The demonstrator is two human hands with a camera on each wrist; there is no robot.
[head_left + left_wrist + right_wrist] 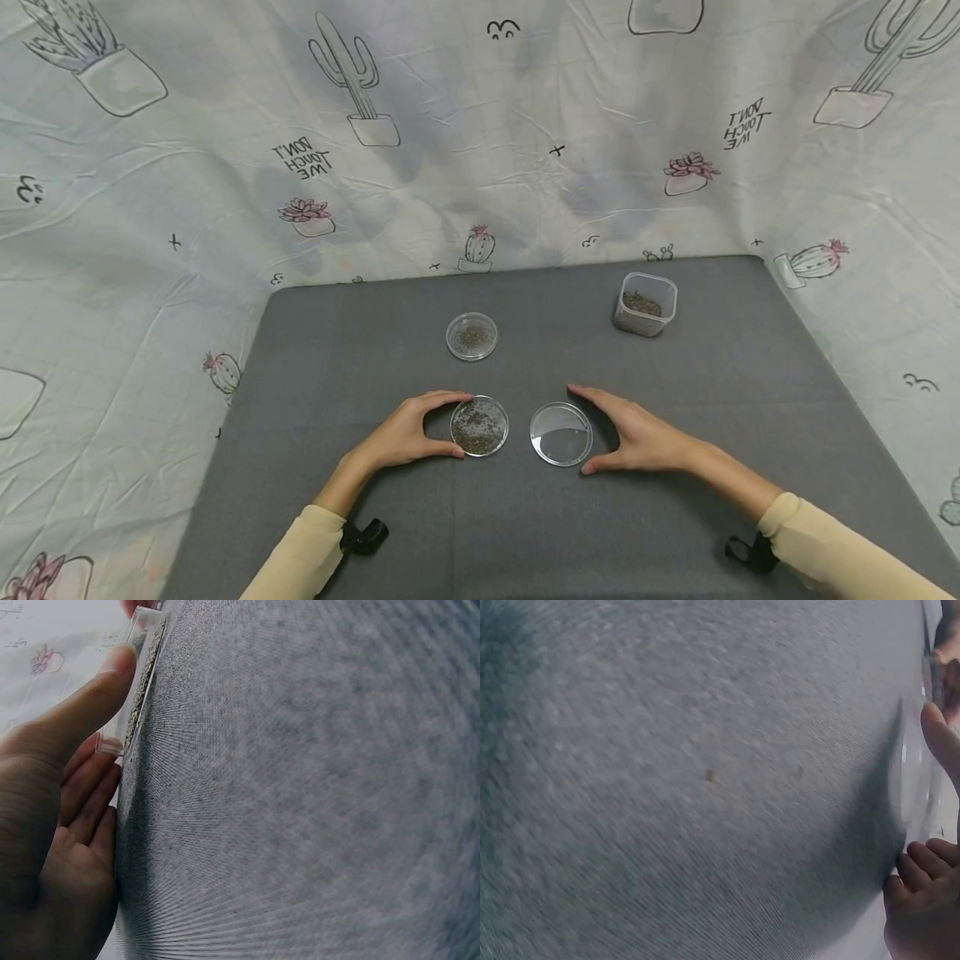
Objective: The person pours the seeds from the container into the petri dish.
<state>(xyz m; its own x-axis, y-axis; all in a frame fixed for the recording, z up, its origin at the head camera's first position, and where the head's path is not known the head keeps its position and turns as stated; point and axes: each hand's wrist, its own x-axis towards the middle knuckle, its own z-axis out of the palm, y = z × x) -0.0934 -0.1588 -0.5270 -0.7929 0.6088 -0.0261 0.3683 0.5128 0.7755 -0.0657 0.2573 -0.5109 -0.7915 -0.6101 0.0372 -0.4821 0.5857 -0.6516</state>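
My left hand [408,429] holds a clear petri dish [480,426] by its rim, thumb on the near side and index finger on the far side. Dark brown grains are spread over the dish's bottom. In the left wrist view the thumb [118,664] presses the side wall, with a layer of grains [142,694] along the base. To the right lies a round clear dish or lid [561,434] with no grains in it. My right hand [641,433] is spread around its right side, thumb and index finger apart, fingertips close to the rim.
Behind them stands another petri dish [472,337] with a small heap of brown grains. A square clear plastic tub [646,304], partly filled with brown material, sits at the back right. Grey cloth [360,350] covers the table; a cactus-print curtain [450,167] hangs behind it.
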